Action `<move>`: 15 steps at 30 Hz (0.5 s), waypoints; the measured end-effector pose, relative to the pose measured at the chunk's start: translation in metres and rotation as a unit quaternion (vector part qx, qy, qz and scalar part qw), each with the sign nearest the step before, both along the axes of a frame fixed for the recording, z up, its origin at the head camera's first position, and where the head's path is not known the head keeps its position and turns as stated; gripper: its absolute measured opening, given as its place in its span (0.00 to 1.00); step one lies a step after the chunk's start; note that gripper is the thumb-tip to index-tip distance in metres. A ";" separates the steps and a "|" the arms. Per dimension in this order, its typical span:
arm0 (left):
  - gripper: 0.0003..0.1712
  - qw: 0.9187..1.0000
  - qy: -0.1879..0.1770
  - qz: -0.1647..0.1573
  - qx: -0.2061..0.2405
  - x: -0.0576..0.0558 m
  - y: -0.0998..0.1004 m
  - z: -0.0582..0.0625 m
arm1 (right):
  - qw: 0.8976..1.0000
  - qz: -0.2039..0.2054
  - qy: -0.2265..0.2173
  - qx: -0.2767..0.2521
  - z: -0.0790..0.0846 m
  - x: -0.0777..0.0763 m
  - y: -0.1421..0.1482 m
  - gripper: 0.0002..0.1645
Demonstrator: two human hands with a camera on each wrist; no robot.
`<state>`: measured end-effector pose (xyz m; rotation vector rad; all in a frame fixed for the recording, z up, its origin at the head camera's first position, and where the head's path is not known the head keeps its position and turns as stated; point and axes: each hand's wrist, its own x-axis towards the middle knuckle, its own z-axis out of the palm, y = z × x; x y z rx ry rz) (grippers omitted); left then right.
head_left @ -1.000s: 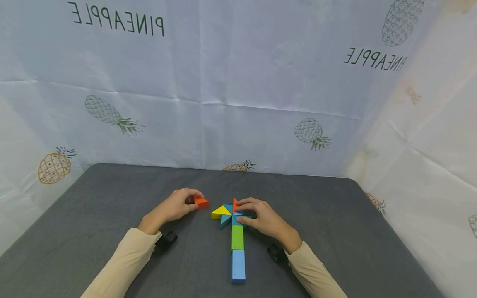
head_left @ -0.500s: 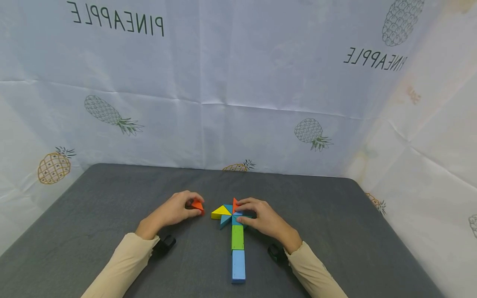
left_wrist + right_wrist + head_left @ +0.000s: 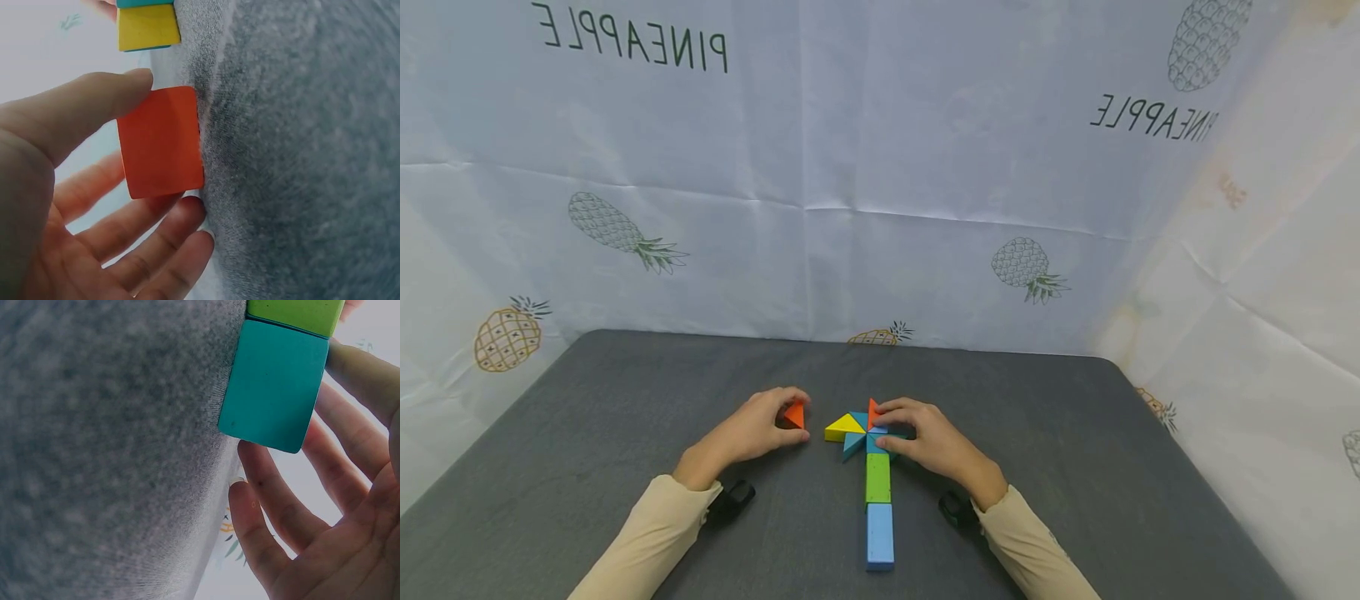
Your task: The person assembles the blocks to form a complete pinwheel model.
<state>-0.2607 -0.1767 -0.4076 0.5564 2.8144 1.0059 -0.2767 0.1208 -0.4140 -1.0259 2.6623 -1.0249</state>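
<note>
My left hand [image 3: 741, 433] pinches an orange-red triangular block [image 3: 795, 415] left of the pinwheel-like cluster. In the left wrist view, the thumb is at the upper corner of its rectangular side [image 3: 161, 144], with fingers behind and below. My right hand [image 3: 936, 437] curls round the cluster's right side. Its fingertips meet a red triangular block [image 3: 872, 412]; its thumb lies by the teal pieces. The right wrist view has a teal block [image 3: 275, 387] between thumb and fingers. A yellow triangular block [image 3: 844, 428] and a teal one [image 3: 853, 445] form the left side.
Below the cluster a green rectangular block [image 3: 877, 478] and a light blue one [image 3: 880, 536] run in line toward the person. All lie on a dark grey table [image 3: 1037, 467]. A white cloth [image 3: 880, 167] with pineapple prints hangs behind it.
The orange-red triangular block has turned in my left hand's fingers and shifted slightly left, away from the cluster. My right hand and the cluster stay in place.
</note>
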 end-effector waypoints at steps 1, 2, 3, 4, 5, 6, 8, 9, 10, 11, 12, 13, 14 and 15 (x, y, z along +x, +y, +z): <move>0.31 1.000 -0.002 0.002 0.000 0.000 0.000 0.000 | 1.000 0.000 0.000 0.000 0.000 0.000 0.000 0.20; 0.34 1.000 -0.003 0.004 0.000 0.000 0.000 0.000 | 1.000 0.000 -0.001 0.000 0.000 0.000 0.000 0.20; 0.36 1.000 -0.006 0.007 0.001 0.000 0.000 -0.001 | 1.000 0.001 0.000 0.000 0.000 0.000 0.000 0.20; 0.38 1.000 -0.009 0.009 0.001 0.000 0.000 -0.001 | 1.000 0.001 0.000 0.000 0.000 0.000 0.000 0.20; 0.39 1.000 -0.011 0.010 0.000 0.000 -0.001 -0.001 | 1.000 0.002 0.000 0.001 0.000 0.000 0.000 0.20; 0.39 1.000 -0.012 0.010 -0.003 0.000 -0.001 -0.002 | 1.000 0.003 0.001 0.001 0.000 0.000 0.000 0.20; 0.39 1.000 -0.013 0.012 -0.007 0.000 -0.001 -0.002 | 1.000 0.005 0.003 0.001 -0.001 0.000 0.000 0.20; 0.39 1.000 -0.015 0.012 -0.009 0.000 -0.001 -0.002 | 1.000 0.006 0.004 0.001 0.000 0.000 0.000 0.20; 0.38 1.000 -0.016 0.013 -0.011 0.000 -0.001 -0.001 | 1.000 0.006 0.003 0.001 0.000 0.000 0.000 0.20; 0.38 1.000 -0.017 0.012 -0.012 -0.001 -0.001 -0.001 | 1.000 0.006 0.003 0.001 0.000 0.000 0.000 0.20; 0.37 1.000 -0.019 0.010 -0.012 -0.001 -0.001 -0.001 | 1.000 0.006 0.003 0.001 0.000 0.000 0.000 0.20; 0.37 1.000 -0.021 0.009 -0.012 -0.001 0.000 0.000 | 1.000 0.005 0.003 0.001 0.000 0.000 0.000 0.20; 0.37 1.000 -0.024 0.006 -0.012 0.000 0.001 0.001 | 1.000 0.005 0.003 0.001 0.001 0.000 0.000 0.20; 0.36 1.000 -0.026 0.004 -0.013 0.000 0.002 0.001 | 1.000 0.005 0.003 0.001 0.001 0.000 0.000 0.20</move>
